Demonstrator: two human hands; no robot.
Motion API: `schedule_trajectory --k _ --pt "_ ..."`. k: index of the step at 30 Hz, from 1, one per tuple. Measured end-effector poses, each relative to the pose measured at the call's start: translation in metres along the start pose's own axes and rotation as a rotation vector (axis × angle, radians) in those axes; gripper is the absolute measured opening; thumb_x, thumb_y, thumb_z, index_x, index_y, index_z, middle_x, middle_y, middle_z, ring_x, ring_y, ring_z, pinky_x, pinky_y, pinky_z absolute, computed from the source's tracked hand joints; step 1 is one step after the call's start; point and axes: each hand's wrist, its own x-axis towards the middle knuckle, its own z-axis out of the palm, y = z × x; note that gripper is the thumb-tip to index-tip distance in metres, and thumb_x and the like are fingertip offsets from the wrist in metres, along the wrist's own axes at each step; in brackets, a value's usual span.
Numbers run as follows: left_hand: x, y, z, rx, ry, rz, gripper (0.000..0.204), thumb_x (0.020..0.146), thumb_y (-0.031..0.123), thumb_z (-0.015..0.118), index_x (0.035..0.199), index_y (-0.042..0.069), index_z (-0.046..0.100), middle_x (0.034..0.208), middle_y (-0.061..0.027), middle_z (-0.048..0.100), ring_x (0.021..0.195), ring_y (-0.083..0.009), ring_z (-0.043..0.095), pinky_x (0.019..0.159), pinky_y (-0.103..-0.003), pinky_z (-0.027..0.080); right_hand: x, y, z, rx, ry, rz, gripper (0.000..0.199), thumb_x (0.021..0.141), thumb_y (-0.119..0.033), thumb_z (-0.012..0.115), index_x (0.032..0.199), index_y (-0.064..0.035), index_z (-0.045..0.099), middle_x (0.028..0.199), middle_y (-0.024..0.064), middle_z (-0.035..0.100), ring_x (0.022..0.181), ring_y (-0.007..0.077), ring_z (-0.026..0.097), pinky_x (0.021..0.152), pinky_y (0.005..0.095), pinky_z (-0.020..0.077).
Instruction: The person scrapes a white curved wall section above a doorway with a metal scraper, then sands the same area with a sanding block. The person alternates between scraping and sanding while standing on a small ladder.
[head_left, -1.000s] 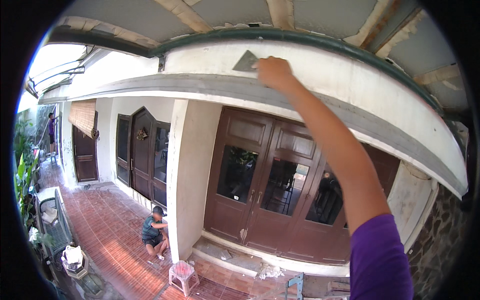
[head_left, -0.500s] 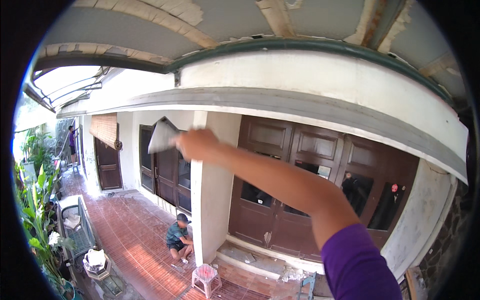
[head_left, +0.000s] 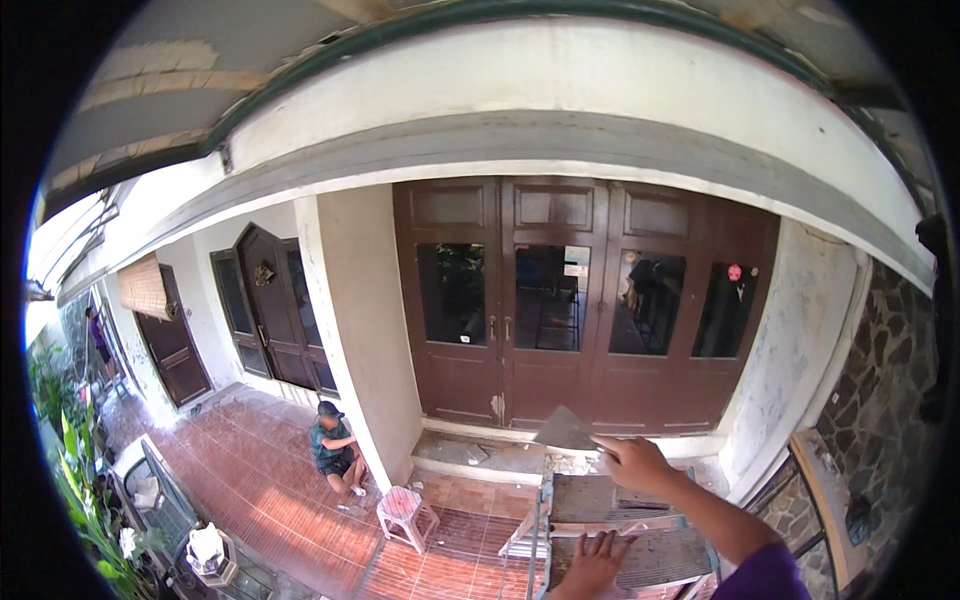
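Observation:
My right hand [head_left: 640,464] is closed round the handle of a broad scraper [head_left: 566,429]. Its wide flat blade points left, in front of the foot of the brown doors. At the lower edge shows my left hand [head_left: 592,570], its fingers stretched out over the worn boards of a stepladder-like stand [head_left: 598,500]. Whether its fingertips press on the board, I cannot tell. The blade stands apart from the wall and doors in this view.
A pinkish plastic stool [head_left: 403,508] stands on the red tiles. Beside the pillar [head_left: 362,340] a person [head_left: 336,447] in a cap sits low. Another person [head_left: 97,335] is far left. Plants and a bench [head_left: 165,500] line the left; a wooden frame [head_left: 832,500] leans right.
My right hand has come down and to the right with the scraper, from high before the pillar. My left hand has come into view. The whole view has shifted lower and rightward.

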Motion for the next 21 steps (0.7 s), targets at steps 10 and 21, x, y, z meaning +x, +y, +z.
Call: schedule_trajectory --k 10,21 --pt "0.000 0.018 -0.014 -0.599 0.431 -0.416 0.055 0.096 0.044 0.060 0.129 -0.001 0.059 0.123 -0.0275 0.061 0.118 -0.0442 0.056 0.103 -0.047 0.043 -0.140 0.006 0.026 0.644 0.077 0.336 0.039 0.096 -0.025 0.062 0.131 -0.0084 0.065 0.085 0.0158 0.072 0.073 0.0247 0.071 0.069 0.0348 0.0537" --pt "-0.006 0.013 -0.012 -1.279 0.815 -0.779 0.038 0.106 0.025 0.048 0.100 -0.005 0.070 0.086 -0.0081 0.071 0.071 -0.0129 0.064 0.063 -0.026 0.052 -0.168 -0.039 0.023 0.665 -0.187 -0.080 0.062 0.090 -0.017 0.066 0.146 0.0004 0.046 0.122 0.0247 0.066 0.103 0.0423 0.067 0.085 0.0469 0.0561"
